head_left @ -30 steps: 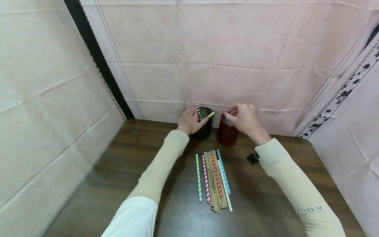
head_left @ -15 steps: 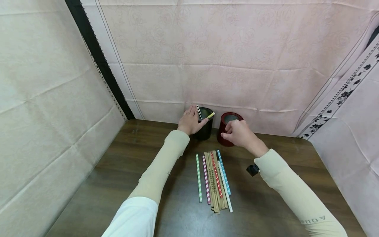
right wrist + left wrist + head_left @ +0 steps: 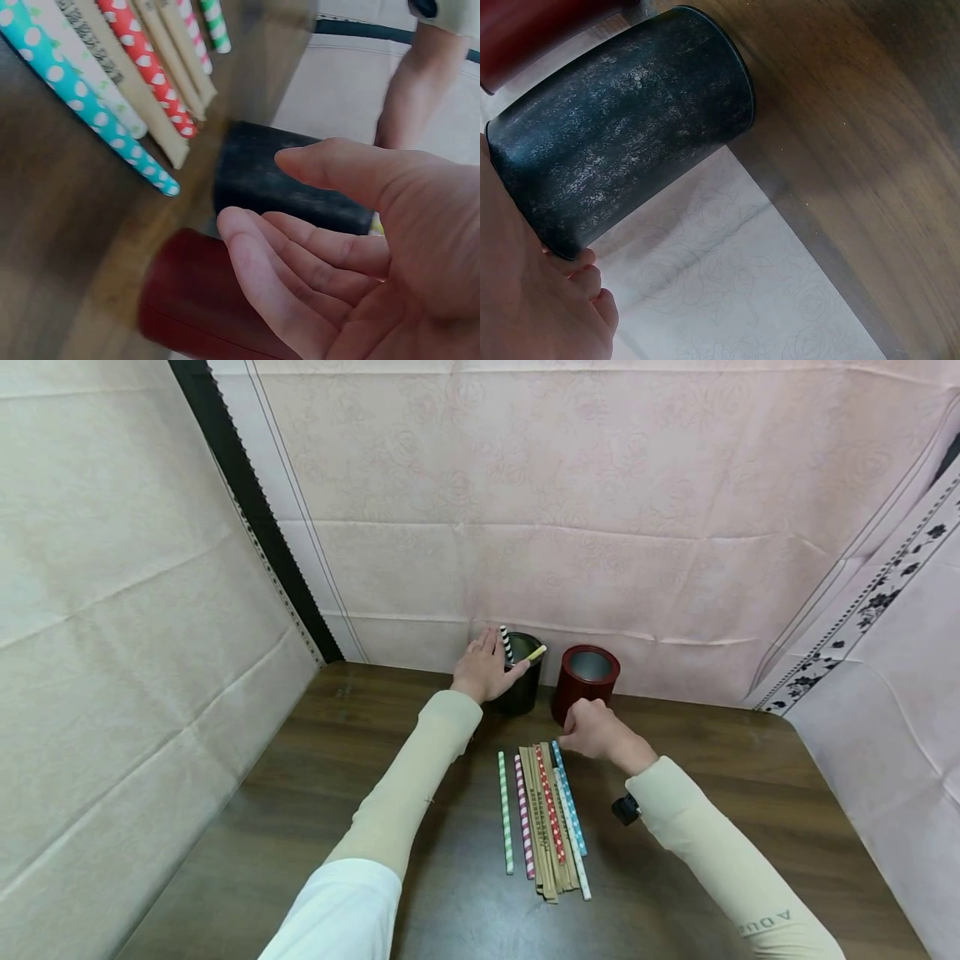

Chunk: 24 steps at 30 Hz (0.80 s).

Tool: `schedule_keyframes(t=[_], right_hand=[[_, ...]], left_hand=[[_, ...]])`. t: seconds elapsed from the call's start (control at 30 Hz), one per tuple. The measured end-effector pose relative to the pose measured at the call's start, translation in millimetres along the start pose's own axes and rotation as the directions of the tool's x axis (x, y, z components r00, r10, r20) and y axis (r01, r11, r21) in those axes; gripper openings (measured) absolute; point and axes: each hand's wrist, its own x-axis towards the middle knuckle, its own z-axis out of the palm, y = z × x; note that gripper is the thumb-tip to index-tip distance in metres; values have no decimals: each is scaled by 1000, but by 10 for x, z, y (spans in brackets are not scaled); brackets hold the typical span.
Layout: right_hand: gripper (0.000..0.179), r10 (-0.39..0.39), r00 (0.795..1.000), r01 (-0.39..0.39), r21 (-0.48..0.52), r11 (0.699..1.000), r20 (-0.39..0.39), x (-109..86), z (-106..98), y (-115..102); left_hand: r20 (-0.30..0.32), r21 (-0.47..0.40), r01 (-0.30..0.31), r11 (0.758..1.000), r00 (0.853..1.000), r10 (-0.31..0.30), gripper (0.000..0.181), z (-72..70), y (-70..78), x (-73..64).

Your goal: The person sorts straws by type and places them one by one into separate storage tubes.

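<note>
Straws (image 3: 551,810) are lying in a loose row on the wooden table (image 3: 337,818), about midway between its far corners and running toward its near side: from left to right, a green-striped straw (image 3: 506,814) slightly apart, a pink-striped straw (image 3: 524,818), several long brown paper strips (image 3: 542,835) with dark print, a red straw (image 3: 551,810) with white marks among them, a white straw (image 3: 573,839) and a blue straw (image 3: 567,793) with white dots. Close to the table's far edge, a black cup (image 3: 517,697) and a red cup (image 3: 570,693) are standing upright side by side, the red one nearer the far right corner. A black-and-white striped straw (image 3: 506,644) and a yellow straw (image 3: 537,652) are leaning in the black cup and showing above its rim. The left hand (image 3: 482,668) is holding the black cup by the rim, its fingers lying round the left side and its thumb reaching over the near side. The right hand (image 3: 597,731) is hovering just in front of the red cup, near the far end of the blue straw, its thumb standing apart from loosely curved fingers; whether it is touching the cup, I cannot tell. Cream sleeves (image 3: 408,793) are covering both forearms, and a small black device (image 3: 626,808) is sitting at the right wrist. Pale cloth (image 3: 562,485) is hanging behind the far edge.
</note>
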Motion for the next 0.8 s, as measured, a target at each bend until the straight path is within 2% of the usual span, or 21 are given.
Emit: schedule_keyframes(t=[0.13, 0.4, 0.8], right_hand=[[45, 25, 1000, -25, 6, 1000, 2, 41, 125, 79], [57, 72, 997, -72, 22, 997, -4, 108, 328, 188], [51, 167, 986, -167, 8, 986, -11, 218, 540, 262]], left_hand=[[-3, 7, -3, 1000, 1000, 3, 95, 10, -1, 8], [-4, 5, -7, 1000, 1000, 7, 95, -7, 1, -9], [3, 13, -9, 1000, 1000, 9, 95, -8, -5, -10]])
